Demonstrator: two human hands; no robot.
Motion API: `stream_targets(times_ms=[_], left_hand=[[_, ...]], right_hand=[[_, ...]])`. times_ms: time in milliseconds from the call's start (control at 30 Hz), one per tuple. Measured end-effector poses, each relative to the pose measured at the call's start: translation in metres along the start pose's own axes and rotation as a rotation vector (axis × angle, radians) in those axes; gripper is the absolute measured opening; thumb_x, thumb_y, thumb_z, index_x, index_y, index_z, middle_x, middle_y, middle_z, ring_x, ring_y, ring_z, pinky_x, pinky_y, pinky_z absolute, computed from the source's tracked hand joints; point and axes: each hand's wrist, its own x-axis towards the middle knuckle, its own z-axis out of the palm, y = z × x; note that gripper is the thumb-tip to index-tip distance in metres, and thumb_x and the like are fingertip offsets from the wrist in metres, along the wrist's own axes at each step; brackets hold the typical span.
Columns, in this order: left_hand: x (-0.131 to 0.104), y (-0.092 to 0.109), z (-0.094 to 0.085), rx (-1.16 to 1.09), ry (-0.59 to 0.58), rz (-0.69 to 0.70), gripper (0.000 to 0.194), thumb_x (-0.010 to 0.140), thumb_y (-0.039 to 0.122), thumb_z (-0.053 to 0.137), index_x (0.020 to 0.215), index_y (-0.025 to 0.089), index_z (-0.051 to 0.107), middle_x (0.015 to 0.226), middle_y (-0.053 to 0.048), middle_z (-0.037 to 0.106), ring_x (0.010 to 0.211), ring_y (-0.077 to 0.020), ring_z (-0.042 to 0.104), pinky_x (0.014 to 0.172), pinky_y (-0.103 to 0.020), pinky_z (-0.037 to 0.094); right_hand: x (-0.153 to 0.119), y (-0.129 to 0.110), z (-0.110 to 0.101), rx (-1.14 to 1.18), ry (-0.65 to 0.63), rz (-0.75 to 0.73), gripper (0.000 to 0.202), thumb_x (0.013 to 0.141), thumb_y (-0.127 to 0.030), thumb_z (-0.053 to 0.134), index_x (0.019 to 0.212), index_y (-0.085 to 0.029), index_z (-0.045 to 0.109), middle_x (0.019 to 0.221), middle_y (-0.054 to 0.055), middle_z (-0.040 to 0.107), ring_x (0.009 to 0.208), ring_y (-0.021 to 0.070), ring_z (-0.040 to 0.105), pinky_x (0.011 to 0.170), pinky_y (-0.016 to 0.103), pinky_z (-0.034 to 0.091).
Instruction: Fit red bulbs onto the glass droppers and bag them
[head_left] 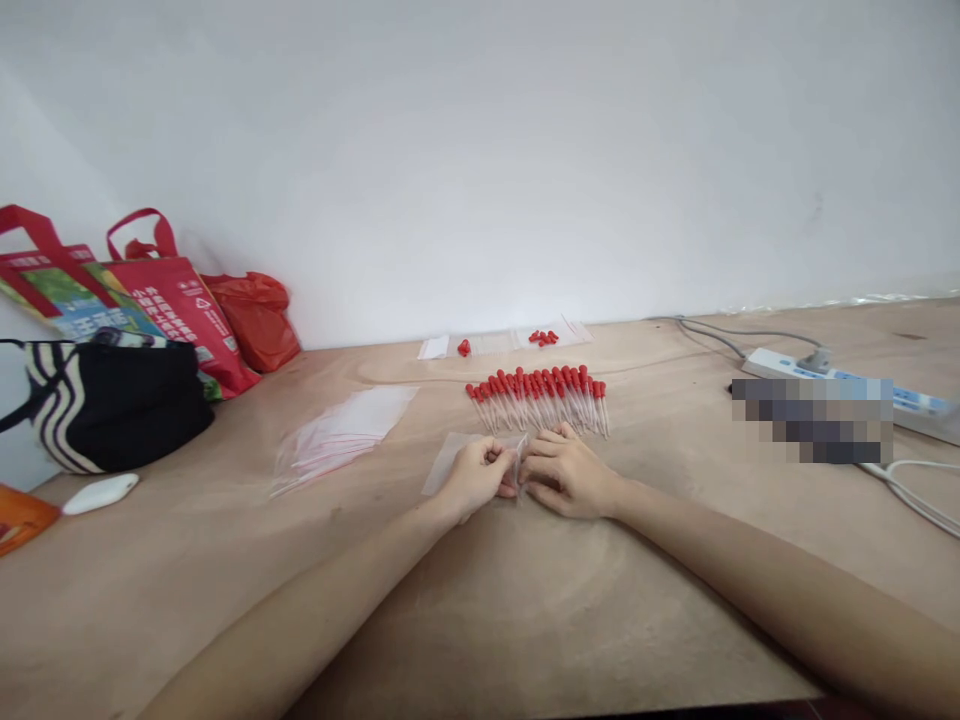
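Note:
My left hand (480,476) pinches a clear plastic zip bag (445,464) near its right edge. Close beside it, my right hand (568,474) has its fingers bent on the same edge of the bag. The bag lies low over the table, its left part flat and visible, the rest hidden behind my fingers. Just beyond both hands lies a row of droppers (541,396), clear thin tubes with red bulbs pointing away from me. Left of my left hand is a fanned stack of clear zip bags (345,436) with red seal lines.
Loose red bulbs (543,338) rest on clear bags near the wall. A power strip (855,390) with cables and a blurred-out object (814,420) lie right. Red shopping bags (176,310), a black bag (131,405) and a white case (101,494) stand left.

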Motion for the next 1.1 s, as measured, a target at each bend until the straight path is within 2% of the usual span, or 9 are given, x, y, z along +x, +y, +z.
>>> stream_targets(times_ms=[67, 133, 233, 300, 367, 533, 733, 933, 1100], left_hand=[[-0.002, 0.003, -0.007, 0.165, -0.014, 0.131, 0.022, 0.078, 0.036, 0.048, 0.072, 0.014, 0.049, 0.061, 0.001, 0.056, 0.054, -0.0116, 0.057, 0.055, -0.027, 0.051], [-0.003, 0.006, -0.018, 0.428, -0.05, 0.372, 0.028, 0.076, 0.042, 0.051, 0.084, 0.015, 0.054, 0.081, -0.004, 0.061, 0.076, -0.0174, 0.059, 0.073, -0.033, 0.048], [-0.006, 0.006, -0.031, 0.705, -0.216, 0.647, 0.055, 0.071, 0.046, 0.057, 0.117, 0.018, 0.044, 0.125, -0.009, 0.045, 0.116, -0.0244, 0.038, 0.099, -0.039, 0.028], [-0.007, 0.002, -0.035, 0.809, -0.317, 0.644, 0.063, 0.076, 0.048, 0.05, 0.128, 0.017, 0.032, 0.136, -0.01, 0.031, 0.125, -0.0237, 0.025, 0.103, -0.039, 0.02], [-0.009, -0.004, -0.035, 0.875, -0.352, 0.587, 0.061, 0.081, 0.048, 0.04, 0.131, 0.015, 0.026, 0.138, -0.01, 0.026, 0.127, -0.0224, 0.02, 0.104, -0.04, 0.017], [-0.014, -0.012, -0.031, 0.889, -0.298, 0.556, 0.061, 0.083, 0.049, 0.036, 0.133, 0.015, 0.023, 0.138, -0.01, 0.025, 0.128, -0.0215, 0.019, 0.105, -0.041, 0.013], [-0.016, -0.01, -0.041, 0.822, -0.327, 0.576, 0.057, 0.085, 0.043, 0.036, 0.134, 0.019, 0.019, 0.138, -0.007, 0.025, 0.127, -0.0201, 0.022, 0.104, -0.039, 0.019], [-0.016, -0.011, -0.057, 0.792, -0.351, 0.562, 0.057, 0.083, 0.04, 0.043, 0.133, 0.022, 0.022, 0.137, -0.005, 0.029, 0.125, -0.0214, 0.026, 0.104, -0.041, 0.019], [-0.014, -0.014, -0.055, 0.804, -0.348, 0.585, 0.056, 0.082, 0.04, 0.044, 0.132, 0.022, 0.025, 0.135, -0.004, 0.034, 0.125, -0.0195, 0.027, 0.105, -0.04, 0.015]], right_hand=[[-0.001, 0.001, 0.001, 0.038, 0.004, -0.006, 0.012, 0.078, -0.021, 0.045, 0.075, -0.019, 0.056, 0.077, 0.002, 0.059, 0.076, 0.0144, 0.046, 0.069, 0.031, 0.024], [-0.003, 0.005, 0.002, 0.081, 0.006, -0.009, 0.013, 0.079, -0.021, 0.044, 0.073, -0.019, 0.055, 0.077, 0.002, 0.06, 0.077, 0.0145, 0.048, 0.07, 0.031, 0.026], [-0.008, 0.012, -0.002, 0.13, -0.013, -0.01, 0.012, 0.079, -0.02, 0.045, 0.077, -0.019, 0.057, 0.082, 0.003, 0.062, 0.084, 0.0155, 0.05, 0.074, 0.032, 0.029], [-0.012, 0.014, -0.007, 0.139, -0.038, -0.02, 0.014, 0.079, -0.023, 0.046, 0.085, -0.019, 0.058, 0.088, 0.004, 0.062, 0.091, 0.0168, 0.05, 0.078, 0.033, 0.03], [-0.014, 0.013, -0.012, 0.149, -0.076, -0.049, 0.022, 0.078, -0.031, 0.049, 0.094, -0.018, 0.058, 0.095, 0.006, 0.061, 0.097, 0.0183, 0.048, 0.082, 0.035, 0.03], [-0.014, 0.003, -0.014, 0.258, -0.181, -0.133, 0.046, 0.074, -0.043, 0.053, 0.11, -0.014, 0.054, 0.107, 0.011, 0.056, 0.102, 0.0207, 0.047, 0.086, 0.036, 0.032], [-0.014, 0.002, -0.016, 0.256, -0.216, -0.131, 0.049, 0.071, -0.045, 0.056, 0.113, -0.022, 0.054, 0.129, 0.012, 0.04, 0.113, 0.0243, 0.039, 0.089, 0.041, 0.028], [-0.015, 0.008, -0.021, 0.275, -0.227, -0.093, 0.045, 0.067, -0.043, 0.06, 0.109, -0.028, 0.057, 0.13, 0.009, 0.04, 0.11, 0.024, 0.042, 0.087, 0.039, 0.029], [-0.011, 0.006, -0.014, 0.296, -0.224, -0.125, 0.049, 0.07, -0.044, 0.057, 0.115, -0.024, 0.052, 0.116, 0.01, 0.052, 0.108, 0.0214, 0.045, 0.091, 0.04, 0.026]])
